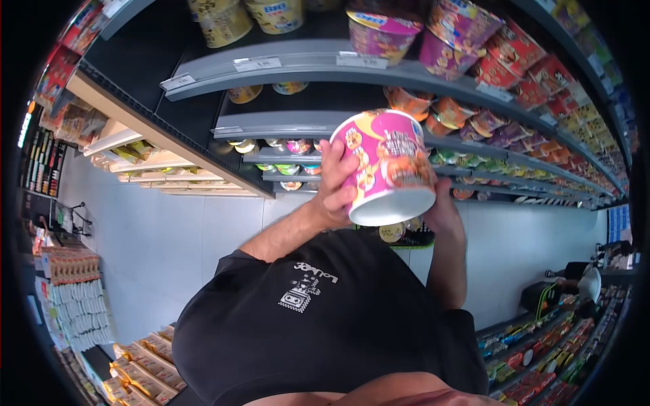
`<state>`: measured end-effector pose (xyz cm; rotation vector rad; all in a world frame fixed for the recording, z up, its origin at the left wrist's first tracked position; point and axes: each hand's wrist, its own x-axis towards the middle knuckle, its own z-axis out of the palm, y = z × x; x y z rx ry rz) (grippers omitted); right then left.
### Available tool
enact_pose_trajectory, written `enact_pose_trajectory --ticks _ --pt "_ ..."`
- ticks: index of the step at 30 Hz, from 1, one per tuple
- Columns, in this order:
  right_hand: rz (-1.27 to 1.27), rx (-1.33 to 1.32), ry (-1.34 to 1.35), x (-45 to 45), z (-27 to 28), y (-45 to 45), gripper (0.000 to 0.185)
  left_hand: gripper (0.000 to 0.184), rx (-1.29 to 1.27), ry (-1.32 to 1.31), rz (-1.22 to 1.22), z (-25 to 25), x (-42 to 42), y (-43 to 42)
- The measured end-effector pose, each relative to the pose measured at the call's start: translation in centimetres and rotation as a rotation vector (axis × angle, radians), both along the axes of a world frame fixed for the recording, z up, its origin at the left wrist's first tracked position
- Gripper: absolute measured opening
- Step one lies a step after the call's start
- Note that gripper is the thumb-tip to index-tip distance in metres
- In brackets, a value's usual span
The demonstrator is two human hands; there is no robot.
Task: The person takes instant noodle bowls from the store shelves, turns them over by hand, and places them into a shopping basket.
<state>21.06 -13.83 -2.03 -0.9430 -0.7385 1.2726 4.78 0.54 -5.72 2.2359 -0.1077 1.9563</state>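
Observation:
A large pink and white paper cup (389,159) with food pictures is held up in front of the shelves. It is tilted, so its pale underside shows. My left hand (335,183) grips the cup's left side, fingers bent against the printed wall. On the other side, my right hand (443,210) holds the lower right edge; most of its fingers are hidden behind the cup. Below the cup and partly covered by it is a dark basket (425,238) with a green edge, holding a round yellow-lidded item (391,233).
Shelves (291,64) ahead carry several cups and bowls, among them a purple cup (384,34) and red packs (514,57). Wooden shelving (149,125) stands at the left. More goods (542,358) line the lower right, near a black bag (539,300).

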Motion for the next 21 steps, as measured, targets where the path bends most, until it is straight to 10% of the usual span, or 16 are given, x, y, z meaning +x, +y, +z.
enact_pose_trajectory --ticks 4,9,14,21 --pt "0.010 0.069 -0.079 -1.9 4.5 2.0 0.134 0.105 -0.016 -0.087 -0.170 -1.3 -0.1 1.6" --pt "-0.343 0.342 -0.210 -2.3 7.3 7.7 0.117 0.127 -0.187 0.222 0.067 2.1 -3.9 1.9" --pt "-0.746 0.768 -0.842 0.2 10.3 16.5 0.113 0.108 -0.287 0.152 -0.076 1.1 -5.7 0.8" --pt "-1.056 0.688 -1.146 2.5 11.4 23.7 0.119 0.095 -0.398 0.163 -0.144 -0.6 -7.8 0.9"
